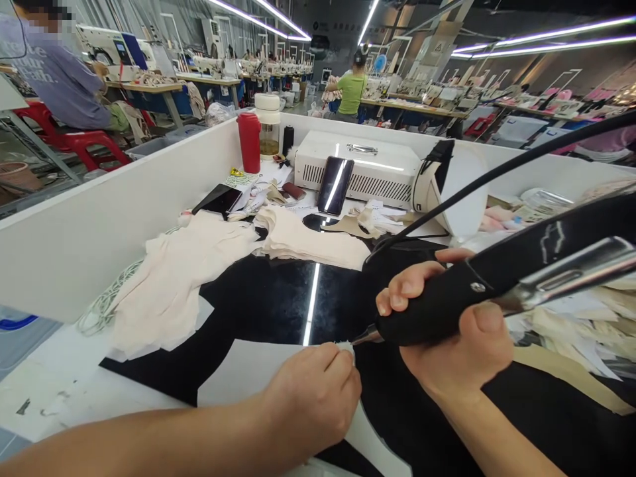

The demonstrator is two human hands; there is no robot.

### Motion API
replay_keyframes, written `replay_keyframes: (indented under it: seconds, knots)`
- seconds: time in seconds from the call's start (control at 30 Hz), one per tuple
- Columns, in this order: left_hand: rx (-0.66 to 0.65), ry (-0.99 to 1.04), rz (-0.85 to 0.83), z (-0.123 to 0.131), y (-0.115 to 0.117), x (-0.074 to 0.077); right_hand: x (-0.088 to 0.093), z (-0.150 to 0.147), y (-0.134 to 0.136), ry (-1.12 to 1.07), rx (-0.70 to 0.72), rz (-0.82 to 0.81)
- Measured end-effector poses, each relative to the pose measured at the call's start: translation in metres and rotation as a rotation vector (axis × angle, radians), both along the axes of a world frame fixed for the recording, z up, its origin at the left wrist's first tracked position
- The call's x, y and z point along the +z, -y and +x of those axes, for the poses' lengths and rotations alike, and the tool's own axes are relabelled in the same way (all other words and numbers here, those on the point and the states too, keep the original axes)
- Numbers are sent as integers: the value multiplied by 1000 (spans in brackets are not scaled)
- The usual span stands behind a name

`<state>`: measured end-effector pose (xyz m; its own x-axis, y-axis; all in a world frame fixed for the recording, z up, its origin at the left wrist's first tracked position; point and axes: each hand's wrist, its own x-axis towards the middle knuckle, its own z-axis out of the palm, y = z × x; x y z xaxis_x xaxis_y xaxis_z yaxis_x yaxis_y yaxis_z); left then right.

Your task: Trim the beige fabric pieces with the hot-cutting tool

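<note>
My right hand (452,338) is wrapped round a black corded hand tool (427,301) with a silver lever along its side. Its pointed metal tip reaches left, right up to a small edge of pale fabric (346,346). That edge sticks out of the pinched fingers of my left hand (318,391), closed with the knuckles up. Under the left hand lies a white curved panel (238,371) on the glossy black work surface (258,298); whether it joins the pinched edge is hidden. Beyond are a loose cream fabric pile (183,271) and a stack of cream cut pieces (313,242).
A white vented metal box (355,165) stands at the back with a phone (334,185) leaning on it. A red flask (249,142) and a glass jar (269,126) are beside it. Fabric scraps (571,324) heap at right. The tool's cable (477,182) arches overhead. Low white walls (124,218) edge the table.
</note>
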<state>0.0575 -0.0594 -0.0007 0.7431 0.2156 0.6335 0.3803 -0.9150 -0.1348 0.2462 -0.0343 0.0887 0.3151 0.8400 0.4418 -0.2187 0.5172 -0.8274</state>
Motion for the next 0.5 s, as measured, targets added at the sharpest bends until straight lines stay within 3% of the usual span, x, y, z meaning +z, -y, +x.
replay_keyframes:
  seconds: [0.3,0.5]
  knots:
    - [14,-105,-119,-5,0,3,-8,-12,1,-30,-53,41]
    - [0,-49,-191,-8,2,5,-9,-17,3,-46,-115,34]
